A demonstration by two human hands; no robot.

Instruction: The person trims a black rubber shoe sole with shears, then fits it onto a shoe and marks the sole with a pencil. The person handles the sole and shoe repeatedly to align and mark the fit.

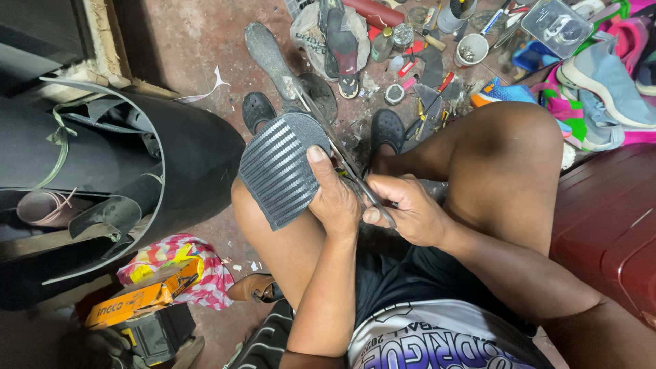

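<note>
Left hand [333, 195] grips the ribbed sole sheet [280, 167] over the left knee, thumb pressed flat on top — this steadies the edge being cut. Right hand [403, 208] is closed around the scissors [342, 157], blades along the sheet's right edge — rounding its curve.

Sole sheet [280, 167]: matt dark rubber, ribbed face; scissors [345, 164]: bare metal blades, dull shine; rolled sheet [184, 157]: smooth black rubber, slight sheen; floor [184, 41]: rough reddish concrete, dusty; bench [608, 225]: glossy dark-red plastic; shorts [437, 335]: smooth synthetic cloth.
</note>
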